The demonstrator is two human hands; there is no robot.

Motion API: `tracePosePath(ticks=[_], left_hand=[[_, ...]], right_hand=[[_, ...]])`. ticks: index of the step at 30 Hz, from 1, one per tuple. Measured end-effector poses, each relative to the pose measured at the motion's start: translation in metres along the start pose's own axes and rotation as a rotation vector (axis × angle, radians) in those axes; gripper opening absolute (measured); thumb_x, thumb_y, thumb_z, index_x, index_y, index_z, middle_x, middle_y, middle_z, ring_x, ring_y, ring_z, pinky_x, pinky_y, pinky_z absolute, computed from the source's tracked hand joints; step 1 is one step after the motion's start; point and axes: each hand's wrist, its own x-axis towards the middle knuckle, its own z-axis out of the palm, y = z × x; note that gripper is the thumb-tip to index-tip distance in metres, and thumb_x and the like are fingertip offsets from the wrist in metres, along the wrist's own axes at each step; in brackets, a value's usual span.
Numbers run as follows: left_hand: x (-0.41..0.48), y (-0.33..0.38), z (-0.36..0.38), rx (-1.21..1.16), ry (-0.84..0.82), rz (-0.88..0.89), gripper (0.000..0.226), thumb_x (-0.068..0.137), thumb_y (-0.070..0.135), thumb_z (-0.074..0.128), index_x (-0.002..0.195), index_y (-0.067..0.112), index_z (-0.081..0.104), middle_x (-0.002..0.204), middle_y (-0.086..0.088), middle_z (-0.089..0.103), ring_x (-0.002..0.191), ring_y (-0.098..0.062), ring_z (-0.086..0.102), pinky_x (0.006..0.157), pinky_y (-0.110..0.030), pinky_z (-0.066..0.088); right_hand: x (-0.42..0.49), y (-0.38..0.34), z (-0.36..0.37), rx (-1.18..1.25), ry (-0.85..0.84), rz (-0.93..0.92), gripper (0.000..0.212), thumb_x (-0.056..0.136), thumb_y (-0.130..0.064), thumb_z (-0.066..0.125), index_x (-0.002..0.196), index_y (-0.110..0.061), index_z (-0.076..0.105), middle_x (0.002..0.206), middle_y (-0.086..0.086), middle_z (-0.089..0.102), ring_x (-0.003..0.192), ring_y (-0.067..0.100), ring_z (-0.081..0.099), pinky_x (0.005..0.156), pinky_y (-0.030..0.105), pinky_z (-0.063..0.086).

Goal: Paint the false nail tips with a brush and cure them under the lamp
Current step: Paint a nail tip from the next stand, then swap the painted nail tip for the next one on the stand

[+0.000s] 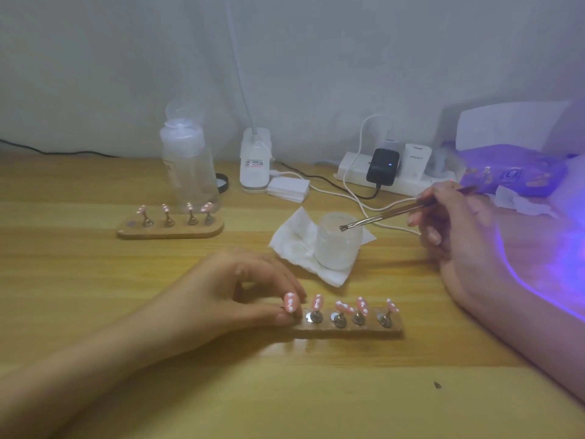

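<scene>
Near the table's front lies a wooden holder (348, 331) carrying several pink nail tips with white dots (361, 305) on small metal stands. My left hand (234, 293) pinches the stand of the leftmost tip (290, 301) between thumb and fingers. My right hand (456, 223) grips a thin brush (383, 215); its bristle end sits over the mouth of a small frosted glass jar (337, 245). A second holder (171, 231) with several pink tips stands at the back left. The lamp (512, 128) is at the far right and casts violet light.
The jar stands on a folded white tissue (291, 245). Behind are a clear pump bottle (188, 169), a small white bottle (255, 163), a stack of white pads (288, 188), a power strip (351, 172) with chargers and cables, and a purple packet (512, 175).
</scene>
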Motion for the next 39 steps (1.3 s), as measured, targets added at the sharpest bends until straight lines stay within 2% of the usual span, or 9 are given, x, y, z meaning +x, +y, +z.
tracePosePath(ticks=[5,9,11,16,20,23,31,35,39], left_hand=[[-0.005,-0.006,0.000,0.115,-0.002,-0.027,0.007,0.082,0.025,0.078,0.085,0.030,0.075,0.098,0.013,0.073,0.104,-0.013,0.063,0.090,-0.024,0.045],[-0.005,-0.003,0.001,0.112,0.024,-0.064,0.014,0.079,0.026,0.082,0.087,0.031,0.072,0.094,0.016,0.071,0.093,-0.002,0.058,0.068,-0.005,0.038],[-0.003,0.000,0.004,0.119,0.052,-0.058,0.020,0.076,0.028,0.085,0.089,0.033,0.071,0.092,0.023,0.068,0.092,0.003,0.056,0.068,-0.003,0.037],[0.001,0.002,0.019,0.192,0.075,0.005,0.018,0.075,0.044,0.074,0.091,0.037,0.066,0.089,0.013,0.067,0.105,-0.009,0.053,0.085,-0.021,0.043],[0.001,0.002,0.025,0.171,0.118,0.043,0.010,0.083,0.034,0.077,0.084,0.035,0.067,0.079,0.010,0.064,0.091,-0.010,0.055,0.078,-0.021,0.044],[0.002,0.002,0.024,0.160,0.111,0.046,0.007,0.084,0.035,0.075,0.083,0.034,0.068,0.080,0.007,0.065,0.090,-0.011,0.055,0.077,-0.021,0.044],[0.002,0.006,0.026,0.363,0.175,0.194,0.005,0.082,0.041,0.067,0.080,0.036,0.067,0.098,0.022,0.068,0.097,-0.002,0.060,0.084,-0.034,0.044],[-0.001,0.012,0.009,0.172,0.135,0.182,0.010,0.084,0.046,0.068,0.081,0.036,0.071,0.107,0.018,0.069,0.106,-0.008,0.062,0.083,-0.019,0.044],[0.008,0.026,-0.019,-0.090,0.097,0.187,0.024,0.084,0.063,0.063,0.085,0.042,0.074,0.099,0.011,0.075,0.088,-0.008,0.071,0.067,-0.029,0.053]], right_hand=[[0.000,-0.001,0.000,0.008,-0.006,-0.009,0.030,0.101,-0.020,0.049,0.073,-0.020,0.060,0.056,0.003,0.063,0.040,0.008,0.035,0.040,0.015,0.028],[-0.001,-0.001,0.000,0.002,-0.002,-0.005,0.030,0.101,-0.020,0.048,0.074,-0.019,0.059,0.055,0.003,0.063,0.040,0.008,0.034,0.040,0.016,0.027],[-0.001,-0.001,0.001,-0.003,-0.005,-0.005,0.029,0.101,-0.020,0.048,0.074,-0.019,0.058,0.055,0.002,0.063,0.040,0.008,0.034,0.040,0.015,0.027],[-0.001,-0.001,0.001,-0.014,-0.007,-0.004,0.029,0.101,-0.021,0.049,0.074,-0.020,0.059,0.055,0.003,0.063,0.040,0.008,0.035,0.041,0.016,0.026],[-0.001,0.000,0.001,-0.024,-0.011,0.000,0.030,0.101,-0.021,0.048,0.072,-0.022,0.059,0.056,0.003,0.062,0.041,0.009,0.036,0.043,0.018,0.025],[-0.002,-0.001,0.001,-0.018,-0.012,0.007,0.031,0.101,-0.020,0.048,0.071,-0.022,0.060,0.056,0.003,0.062,0.041,0.009,0.036,0.044,0.019,0.026],[-0.002,-0.004,0.001,0.016,0.011,0.017,0.027,0.101,-0.018,0.047,0.076,-0.017,0.058,0.054,0.005,0.061,0.040,0.009,0.037,0.042,0.018,0.027],[-0.002,-0.004,0.001,0.026,0.020,-0.003,0.022,0.102,-0.016,0.046,0.082,-0.016,0.056,0.052,0.003,0.057,0.041,0.009,0.037,0.040,0.016,0.028],[-0.003,-0.002,0.001,0.062,0.003,-0.002,0.018,0.102,-0.018,0.047,0.085,-0.017,0.054,0.051,-0.001,0.053,0.041,0.007,0.040,0.041,0.014,0.032]])
